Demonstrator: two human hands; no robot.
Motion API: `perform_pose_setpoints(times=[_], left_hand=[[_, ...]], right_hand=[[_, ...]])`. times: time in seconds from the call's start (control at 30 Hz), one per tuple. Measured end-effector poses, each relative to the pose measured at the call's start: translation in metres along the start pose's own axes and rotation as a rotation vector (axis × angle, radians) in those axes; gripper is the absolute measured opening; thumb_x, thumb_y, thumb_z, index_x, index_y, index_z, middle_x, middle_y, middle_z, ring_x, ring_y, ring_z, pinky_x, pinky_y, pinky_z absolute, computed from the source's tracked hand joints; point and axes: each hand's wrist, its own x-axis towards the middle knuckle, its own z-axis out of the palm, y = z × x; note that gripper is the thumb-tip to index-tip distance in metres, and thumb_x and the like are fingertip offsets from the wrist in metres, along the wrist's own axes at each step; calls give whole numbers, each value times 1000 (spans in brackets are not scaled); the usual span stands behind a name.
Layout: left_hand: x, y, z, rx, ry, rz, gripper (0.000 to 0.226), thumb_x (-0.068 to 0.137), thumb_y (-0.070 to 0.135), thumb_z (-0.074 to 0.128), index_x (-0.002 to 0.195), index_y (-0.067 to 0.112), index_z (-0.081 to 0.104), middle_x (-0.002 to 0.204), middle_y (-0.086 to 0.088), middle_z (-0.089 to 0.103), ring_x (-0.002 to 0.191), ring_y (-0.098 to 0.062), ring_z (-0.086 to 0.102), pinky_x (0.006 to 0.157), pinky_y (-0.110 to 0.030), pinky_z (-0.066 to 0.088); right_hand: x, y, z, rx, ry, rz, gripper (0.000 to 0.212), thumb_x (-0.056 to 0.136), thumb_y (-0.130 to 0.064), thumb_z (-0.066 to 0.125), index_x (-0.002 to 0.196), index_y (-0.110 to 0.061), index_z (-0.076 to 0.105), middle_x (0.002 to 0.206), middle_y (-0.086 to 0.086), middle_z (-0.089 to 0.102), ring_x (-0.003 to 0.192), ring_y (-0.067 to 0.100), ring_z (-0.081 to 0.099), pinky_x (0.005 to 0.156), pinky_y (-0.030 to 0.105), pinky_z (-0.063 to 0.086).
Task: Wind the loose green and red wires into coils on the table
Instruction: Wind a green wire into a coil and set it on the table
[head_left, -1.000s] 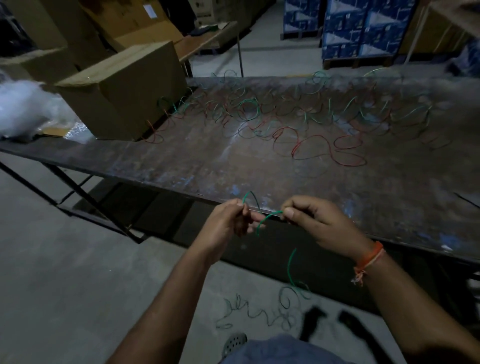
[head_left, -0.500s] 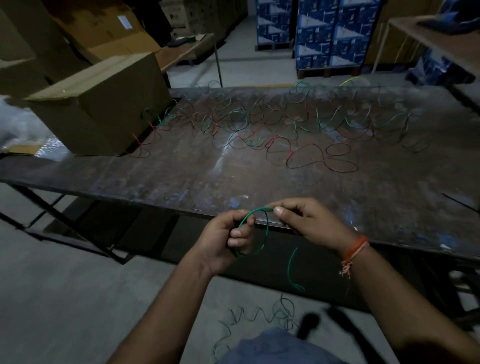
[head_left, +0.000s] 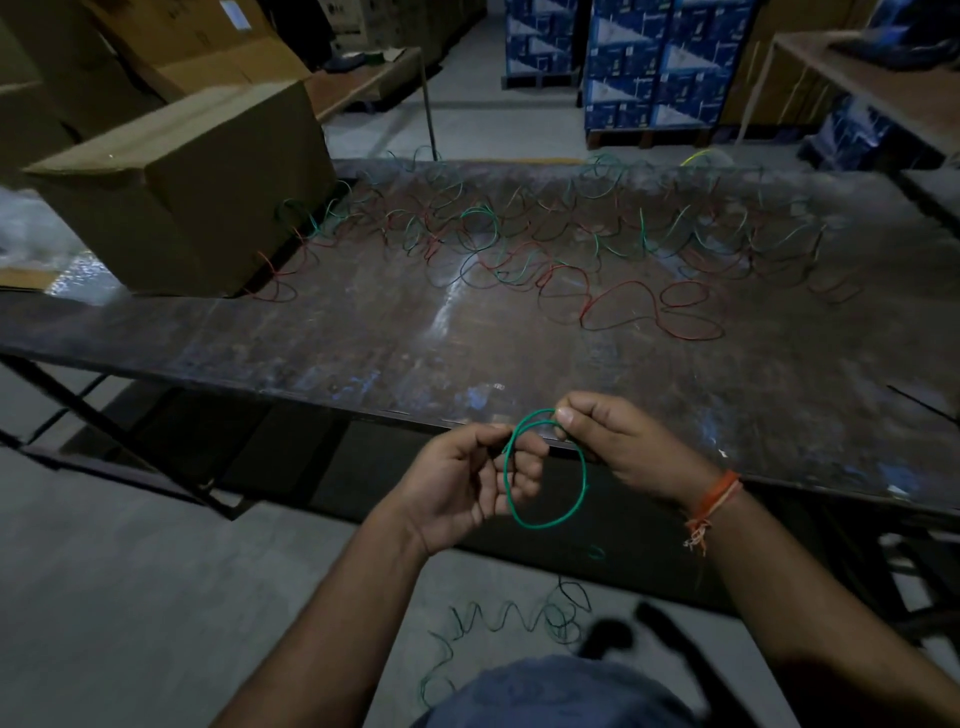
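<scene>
The green wire (head_left: 545, 470) hangs in the air just off the near edge of the desk (head_left: 363, 353), bent into 1 round loop, with its loose tail running down toward the floor (head_left: 130, 597), where more of it lies in wavy kinks. The left hand (head_left: 467, 480) has its grip closed on the loop's upper left side, fingers curled round it; the right hand (head_left: 621, 441) pinches the top of the loop between thumb and forefinger. The wire looks thin, light and springy: it holds a curve but will likely spring open if either pinch slackens, so the crossing point at the top is the place to keep hold, feeding the tail in turn by turn. Its smooth sheath may slide between fingers. Across the far half of the dark, scuffed and patchily shiny desk lies a tangle of loose wires (head_left: 545, 244), green and red, well apart from the hands. A cardboard box (head_left: 192, 192) sits on the desk's left end. The room is dim; stacked blue cartons (head_left: 649, 57) stand beyond.
</scene>
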Motion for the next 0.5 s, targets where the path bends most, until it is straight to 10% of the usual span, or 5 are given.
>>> perform_pose_setpoints(times=[0.2, 0.4, 0.5], left_hand=[[-4, 2, -2, -92, -8, 60, 31, 92, 15, 48, 90, -2, 74, 69, -11, 66, 55, -17, 65, 50, -21, 55], [-5, -5, -5, -114, -27, 121, 20, 98, 18, 49, 88, 6, 62, 59, 1, 47, 43, -3, 41, 42, -14, 20], [-7, -5, -3, -170, -45, 44, 20, 86, 19, 59, 81, 2, 69, 59, -7, 58, 44, -12, 53, 42, -18, 35]], right_hand=[[1, -1, 4, -8, 29, 3, 27, 107, -16, 44, 83, -14, 55, 67, -18, 48, 64, -4, 42, 63, 13, 37], [-1, -3, 6, -48, 28, -21, 28, 108, -17, 41, 82, -15, 52, 65, -20, 46, 62, -4, 40, 62, 12, 35], [-2, 1, 8, -115, 31, -63, 29, 107, -31, 43, 84, -16, 53, 72, -19, 49, 71, -2, 44, 69, 20, 38]])
